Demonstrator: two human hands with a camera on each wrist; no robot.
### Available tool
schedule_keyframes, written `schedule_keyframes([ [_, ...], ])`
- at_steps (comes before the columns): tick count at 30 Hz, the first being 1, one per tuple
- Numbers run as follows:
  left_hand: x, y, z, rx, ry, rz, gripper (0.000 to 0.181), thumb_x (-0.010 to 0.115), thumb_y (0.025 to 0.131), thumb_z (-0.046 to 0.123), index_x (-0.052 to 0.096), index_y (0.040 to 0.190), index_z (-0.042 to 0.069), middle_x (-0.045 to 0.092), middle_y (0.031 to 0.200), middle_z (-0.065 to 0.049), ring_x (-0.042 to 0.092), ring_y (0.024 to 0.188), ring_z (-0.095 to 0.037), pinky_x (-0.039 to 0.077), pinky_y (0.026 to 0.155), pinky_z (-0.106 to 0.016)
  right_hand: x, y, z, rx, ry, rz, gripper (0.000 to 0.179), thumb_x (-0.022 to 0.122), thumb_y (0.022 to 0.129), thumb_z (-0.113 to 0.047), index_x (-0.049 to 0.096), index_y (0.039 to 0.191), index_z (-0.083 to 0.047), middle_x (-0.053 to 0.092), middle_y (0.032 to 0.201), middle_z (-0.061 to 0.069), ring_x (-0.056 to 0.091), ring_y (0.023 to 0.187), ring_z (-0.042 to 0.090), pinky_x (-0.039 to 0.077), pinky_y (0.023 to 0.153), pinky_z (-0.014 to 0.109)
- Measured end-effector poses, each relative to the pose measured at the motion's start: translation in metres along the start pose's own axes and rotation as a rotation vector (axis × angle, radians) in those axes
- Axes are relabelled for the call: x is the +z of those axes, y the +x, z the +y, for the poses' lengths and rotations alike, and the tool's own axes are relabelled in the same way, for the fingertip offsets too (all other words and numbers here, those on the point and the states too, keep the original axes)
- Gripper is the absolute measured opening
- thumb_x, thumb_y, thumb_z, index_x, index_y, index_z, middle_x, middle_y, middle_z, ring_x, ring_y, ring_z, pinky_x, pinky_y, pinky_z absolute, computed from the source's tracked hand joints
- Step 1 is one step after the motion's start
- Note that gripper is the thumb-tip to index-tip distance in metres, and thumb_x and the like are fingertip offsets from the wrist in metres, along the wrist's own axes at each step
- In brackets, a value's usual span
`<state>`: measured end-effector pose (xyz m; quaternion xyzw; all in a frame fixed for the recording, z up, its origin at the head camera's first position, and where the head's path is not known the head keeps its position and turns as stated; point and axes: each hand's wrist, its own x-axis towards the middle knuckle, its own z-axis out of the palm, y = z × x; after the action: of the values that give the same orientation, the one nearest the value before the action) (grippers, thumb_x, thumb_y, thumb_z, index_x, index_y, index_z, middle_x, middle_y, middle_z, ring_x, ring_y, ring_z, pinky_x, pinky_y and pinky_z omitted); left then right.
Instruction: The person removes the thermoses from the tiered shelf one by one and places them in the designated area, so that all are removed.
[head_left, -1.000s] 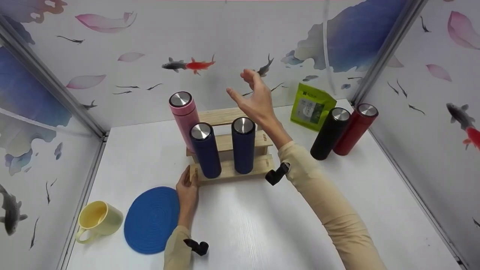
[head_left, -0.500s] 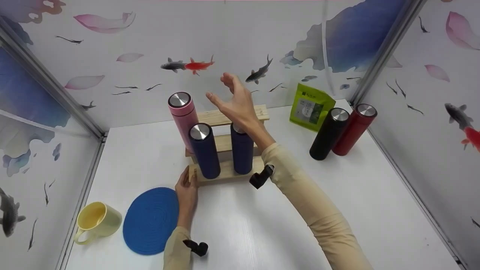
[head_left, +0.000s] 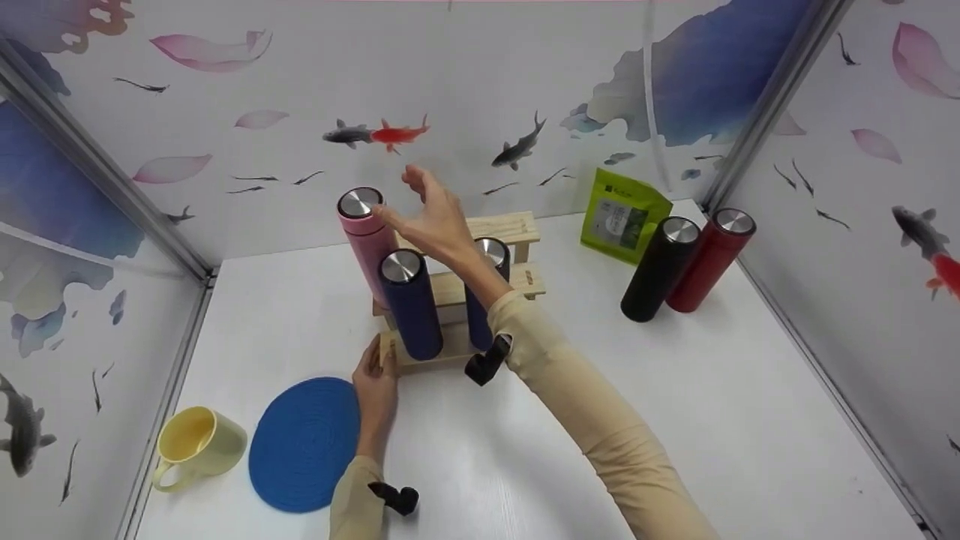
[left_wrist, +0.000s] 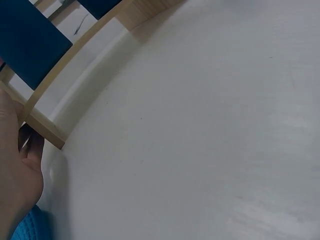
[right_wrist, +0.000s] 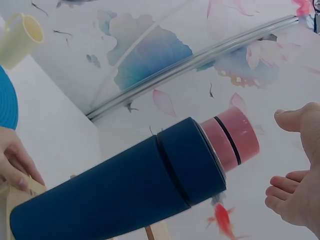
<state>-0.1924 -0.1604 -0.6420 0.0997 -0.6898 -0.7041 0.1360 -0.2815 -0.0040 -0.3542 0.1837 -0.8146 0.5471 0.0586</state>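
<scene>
A tiered wooden rack point(head_left: 517, 225) stands mid-table. My left hand point(head_left: 377, 390) grips the left end of its lowest tier; in the left wrist view, thumb and fingers of the left hand point(left_wrist: 17, 165) are on either side of the wood. A navy thermos point(head_left: 411, 307) stands upright on that tier, and another navy thermos point(head_left: 478, 315) is partly hidden behind my right forearm. Behind them at left is a pink thermos point(head_left: 367, 247). My right hand point(head_left: 431, 225), thumb and fingers spread, holds nothing; its thumb overlaps the pink thermos's neck in the head view, but the right wrist view shows a gap.
At the right stand a black thermos point(head_left: 660, 270), a red thermos point(head_left: 712, 262) and a green pouch point(head_left: 622, 216). A blue round mat point(head_left: 304, 446) and a yellow mug point(head_left: 217, 446) lie at the left. Patterned wall panels point(head_left: 450, 60) enclose the table.
My right hand has moved left and down, from over the rack's right side to beside the top of the pink thermos. My left hand keeps its hold on the rack.
</scene>
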Motion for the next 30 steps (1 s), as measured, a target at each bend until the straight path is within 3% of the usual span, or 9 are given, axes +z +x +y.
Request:
schedule_keyframes([
  [13,-0.001,-0.001,-0.001,-0.012,0.059,0.018,0.051,0.058,0.104,0.014,0.044,0.151,0.002,0.044,0.158,-0.017,0.044,0.145,-0.030,0.047,0.102,-0.013,0.031,0.002,0.001,0.002,-0.012,-0.039,0.085,0.080,0.086,-0.036,0.040,0.152,0.001,0.053,0.149,0.016,0.050,0.139,0.024,0.042,0.115,0.028],
  [17,0.000,0.000,0.001,-0.030,0.050,0.027,0.052,0.059,0.104,0.019,0.045,0.152,0.004,0.047,0.155,-0.018,0.047,0.142,-0.031,0.050,0.094,-0.011,0.036,0.003,0.004,-0.018,-0.024,-0.049,0.082,0.079,0.087,-0.033,0.040,0.150,0.002,0.056,0.145,0.017,0.054,0.135,0.024,0.045,0.112,0.028],
  [23,-0.001,-0.002,0.002,-0.056,0.033,0.016,0.054,0.059,0.104,0.021,0.044,0.153,0.006,0.045,0.157,-0.017,0.045,0.144,-0.031,0.048,0.100,-0.014,0.041,0.005,0.007,-0.028,-0.014,-0.053,0.077,0.081,0.087,-0.028,0.043,0.147,0.002,0.059,0.141,0.017,0.057,0.130,0.025,0.047,0.109,0.027],
  [30,-0.002,0.000,0.000,-0.046,0.039,0.012,0.052,0.057,0.104,0.015,0.043,0.153,0.004,0.045,0.156,-0.018,0.045,0.144,-0.031,0.047,0.097,-0.010,0.047,0.006,0.009,-0.064,-0.015,-0.026,0.067,0.080,0.088,-0.020,0.048,0.142,0.002,0.061,0.137,0.016,0.058,0.127,0.024,0.046,0.108,0.026],
])
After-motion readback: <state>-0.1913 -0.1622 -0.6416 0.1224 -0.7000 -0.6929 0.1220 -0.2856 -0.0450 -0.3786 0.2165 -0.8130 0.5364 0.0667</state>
